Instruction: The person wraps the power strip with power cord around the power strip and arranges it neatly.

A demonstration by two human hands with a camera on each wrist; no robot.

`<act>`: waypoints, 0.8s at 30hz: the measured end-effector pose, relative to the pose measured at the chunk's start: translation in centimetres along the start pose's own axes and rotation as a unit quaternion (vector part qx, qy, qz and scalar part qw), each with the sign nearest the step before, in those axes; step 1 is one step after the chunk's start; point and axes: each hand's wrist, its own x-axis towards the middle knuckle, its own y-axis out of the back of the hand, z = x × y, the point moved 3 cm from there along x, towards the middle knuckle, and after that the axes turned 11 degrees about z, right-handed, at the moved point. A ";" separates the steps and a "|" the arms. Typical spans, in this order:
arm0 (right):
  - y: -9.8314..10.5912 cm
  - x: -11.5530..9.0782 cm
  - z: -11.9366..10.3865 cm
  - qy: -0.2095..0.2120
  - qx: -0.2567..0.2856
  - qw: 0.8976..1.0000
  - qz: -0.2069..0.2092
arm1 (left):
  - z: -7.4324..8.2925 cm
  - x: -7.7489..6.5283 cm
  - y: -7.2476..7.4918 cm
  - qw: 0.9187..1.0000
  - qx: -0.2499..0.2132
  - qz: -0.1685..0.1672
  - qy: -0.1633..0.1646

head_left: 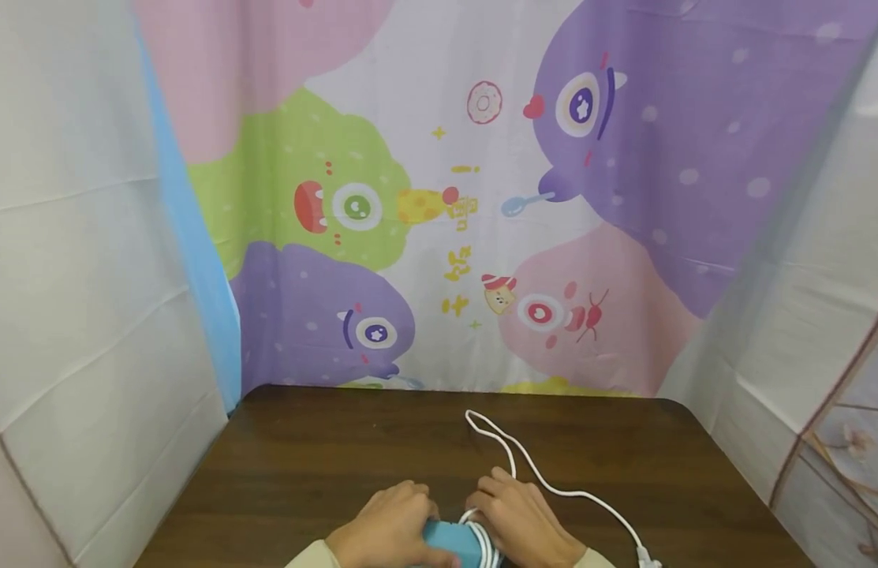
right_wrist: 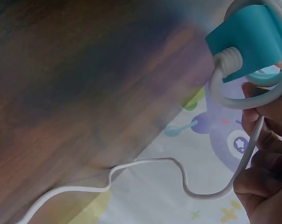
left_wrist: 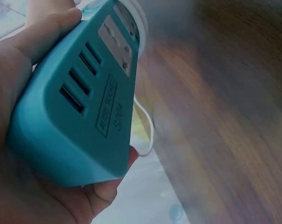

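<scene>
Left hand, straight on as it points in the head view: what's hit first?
Likely the right hand, across the blue power strip; depth is unclear, so it might slip past.

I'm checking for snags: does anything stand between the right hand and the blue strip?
Only the white cord: the right hand grips it beside the strip, where its loops circle one end. Nothing else visible.

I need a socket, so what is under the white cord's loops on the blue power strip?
One end of the blue power strip, with a socket panel partly showing beside the loops. Any further detail beneath the loops or right hand is covered.
</scene>
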 end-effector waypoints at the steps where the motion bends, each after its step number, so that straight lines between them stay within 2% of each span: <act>1: 0.0 0.0 0.0 -0.001 -0.005 1.000 -0.001 | 0.0 0.0 0.0 1.000 0.004 0.002 0.004; 4: 0.2 0.2 0.0 -0.008 -0.017 1.000 -0.004 | 0.0 0.0 -0.1 1.000 0.014 0.015 0.003; 12: 0.2 0.5 0.1 -0.060 -0.025 0.998 -0.010 | -0.4 0.0 -0.2 0.995 0.057 0.082 0.019; 20: 0.2 0.9 -0.2 -0.078 -0.031 0.996 0.025 | -0.3 0.0 -0.3 0.990 0.093 0.107 -0.001; 24: 0.3 1.0 -0.3 -0.089 -0.035 0.995 0.039 | -0.1 0.1 -0.4 0.983 0.128 0.126 -0.023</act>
